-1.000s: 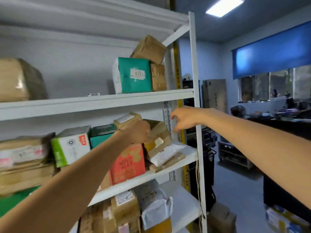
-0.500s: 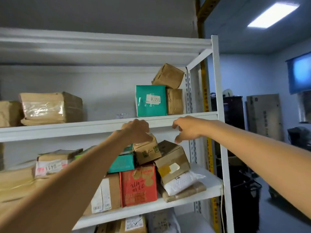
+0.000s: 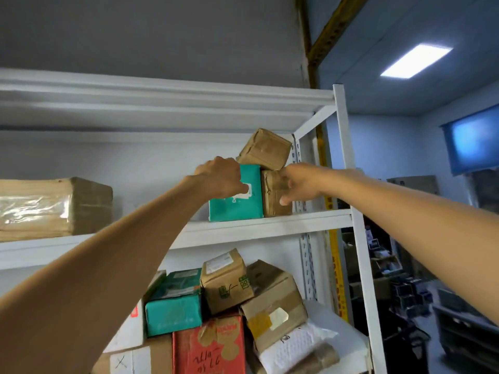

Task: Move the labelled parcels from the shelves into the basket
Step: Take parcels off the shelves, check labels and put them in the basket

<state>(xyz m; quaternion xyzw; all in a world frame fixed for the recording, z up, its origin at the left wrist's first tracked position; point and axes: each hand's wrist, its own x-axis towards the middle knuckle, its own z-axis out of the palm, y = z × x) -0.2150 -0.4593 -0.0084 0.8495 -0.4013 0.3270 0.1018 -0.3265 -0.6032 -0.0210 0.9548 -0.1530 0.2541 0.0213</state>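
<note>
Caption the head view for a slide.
Left hand grips a teal box, right hand at the brown box beside it, upper shelf.

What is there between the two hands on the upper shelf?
In the head view, between the left hand and the right hand show the right part of the teal parcel, with its white label, and the left edge of an upright brown parcel.

Both bare arms stretched up and forward, forearms converging. Left hand (image 3: 221,179) back to camera, fingers curled; grip hidden behind hand. Right hand (image 3: 298,183) near, not touching, fingers loosely spread, thumb pointing down.
</note>
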